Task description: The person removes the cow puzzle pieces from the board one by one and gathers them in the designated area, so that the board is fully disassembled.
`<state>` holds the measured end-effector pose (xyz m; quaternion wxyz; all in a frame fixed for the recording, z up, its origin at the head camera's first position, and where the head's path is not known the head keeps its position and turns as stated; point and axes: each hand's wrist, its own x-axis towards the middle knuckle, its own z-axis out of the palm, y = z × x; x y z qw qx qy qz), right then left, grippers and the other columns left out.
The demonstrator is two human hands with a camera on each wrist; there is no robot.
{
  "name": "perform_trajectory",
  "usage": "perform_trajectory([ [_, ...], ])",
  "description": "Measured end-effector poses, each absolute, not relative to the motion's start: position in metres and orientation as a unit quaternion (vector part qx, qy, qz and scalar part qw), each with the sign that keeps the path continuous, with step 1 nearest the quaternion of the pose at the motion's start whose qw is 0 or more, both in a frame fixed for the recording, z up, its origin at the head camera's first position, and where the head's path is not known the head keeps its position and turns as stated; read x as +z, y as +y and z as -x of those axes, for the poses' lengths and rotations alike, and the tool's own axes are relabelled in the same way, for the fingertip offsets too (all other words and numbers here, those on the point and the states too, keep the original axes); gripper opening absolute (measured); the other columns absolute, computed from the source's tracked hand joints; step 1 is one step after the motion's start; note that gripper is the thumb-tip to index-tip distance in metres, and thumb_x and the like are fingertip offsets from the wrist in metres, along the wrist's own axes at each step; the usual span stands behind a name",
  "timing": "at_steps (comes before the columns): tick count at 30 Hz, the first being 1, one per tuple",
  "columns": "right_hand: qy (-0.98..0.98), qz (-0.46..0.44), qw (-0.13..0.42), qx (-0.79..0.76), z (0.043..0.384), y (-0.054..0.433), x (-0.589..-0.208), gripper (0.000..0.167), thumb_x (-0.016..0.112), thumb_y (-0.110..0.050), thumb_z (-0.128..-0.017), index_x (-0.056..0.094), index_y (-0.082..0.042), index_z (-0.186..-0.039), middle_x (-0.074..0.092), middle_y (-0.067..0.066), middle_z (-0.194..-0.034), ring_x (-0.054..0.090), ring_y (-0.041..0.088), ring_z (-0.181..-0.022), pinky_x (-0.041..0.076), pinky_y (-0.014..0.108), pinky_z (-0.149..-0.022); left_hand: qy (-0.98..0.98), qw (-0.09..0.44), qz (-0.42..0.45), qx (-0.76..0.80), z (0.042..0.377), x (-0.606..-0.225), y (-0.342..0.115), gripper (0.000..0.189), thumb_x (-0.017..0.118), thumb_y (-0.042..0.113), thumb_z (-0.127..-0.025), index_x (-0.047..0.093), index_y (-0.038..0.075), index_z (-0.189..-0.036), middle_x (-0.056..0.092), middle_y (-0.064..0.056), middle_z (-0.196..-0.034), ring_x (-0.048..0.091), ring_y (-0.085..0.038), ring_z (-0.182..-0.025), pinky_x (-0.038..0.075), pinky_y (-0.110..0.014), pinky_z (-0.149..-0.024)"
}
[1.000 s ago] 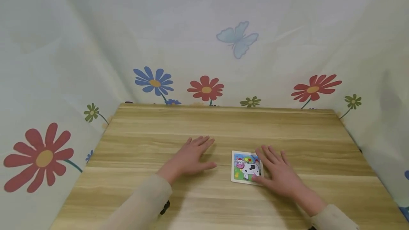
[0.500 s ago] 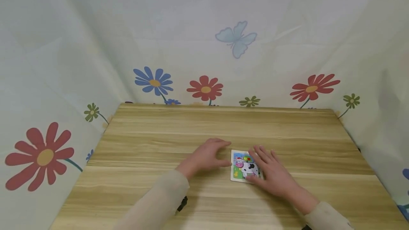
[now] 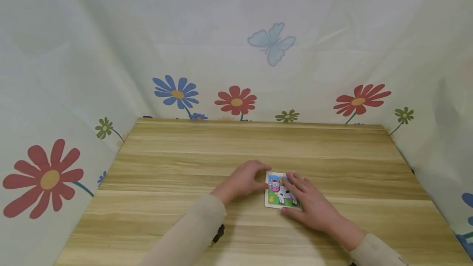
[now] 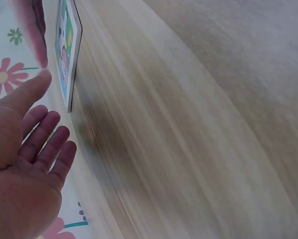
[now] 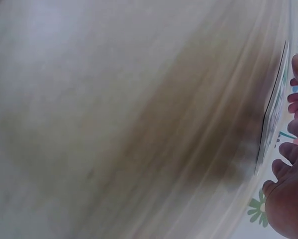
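Observation:
A small square board with a cartoon cow picture and a pale border lies flat on the table. At its left edge is my left hand, thumb and fingers bent and spread apart, fingertips right by the border. My right hand is over the board's right part, hiding some of the cow, its fingers extended. The left wrist view shows the left palm with loosely bent fingers beside the board. In the right wrist view, the right hand has its fingers close over the board's thin edge.
The wood-grain table extends around the board on all sides. A pale cloth backdrop with printed flowers and a blue butterfly rises behind the table and along its left and right sides.
My left hand has moved right to the board's left edge, its fingers bending more. My right hand has shifted slightly left, further over the board. The board stays nearly in place.

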<state>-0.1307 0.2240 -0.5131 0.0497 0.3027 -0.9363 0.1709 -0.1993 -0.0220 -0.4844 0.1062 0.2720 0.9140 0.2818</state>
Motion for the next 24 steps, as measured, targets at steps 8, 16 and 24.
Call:
perform_trajectory([
  [8, -0.922, -0.331, 0.057, 0.193, 0.129, 0.221, -0.516, 0.079, 0.064, -0.054, -0.083, 0.037, -0.013, -0.146, 0.029, 0.009, -0.152, 0.024, 0.031, -0.139, 0.022, 0.053, -0.107, 0.905, 0.108, -0.279, 0.302, 0.208, -0.49, -0.014, 0.041, 0.075, 0.029, -0.082, 0.064, 0.015, -0.119, 0.061, 0.004, -0.112, 0.054, -0.013, -0.105, 0.04, -0.03, -0.095],
  [16, -0.924, -0.324, 0.039, 0.198, 0.128, 0.219, -0.519, 0.077, 0.063, -0.052, -0.085, 0.036, -0.015, -0.146, 0.025, 0.009, -0.153, 0.021, 0.032, -0.139, 0.023, 0.055, -0.106, 0.904, 0.112, -0.27, 0.312, 0.209, -0.493, -0.01, 0.039, 0.076, 0.028, -0.082, 0.066, 0.014, -0.116, 0.061, 0.003, -0.106, 0.054, -0.01, -0.097, 0.043, -0.029, -0.09],
  [24, -0.928, -0.318, 0.033, 0.194, 0.126, 0.219, -0.521, 0.078, 0.062, -0.054, -0.085, 0.034, -0.016, -0.147, 0.023, 0.008, -0.154, 0.021, 0.03, -0.14, 0.024, 0.054, -0.106, 0.909, 0.096, -0.281, 0.293, 0.209, -0.497, -0.007, 0.034, 0.075, 0.028, -0.082, 0.067, 0.014, -0.112, 0.059, 0.004, -0.101, 0.051, -0.007, -0.091, 0.043, -0.026, -0.086],
])
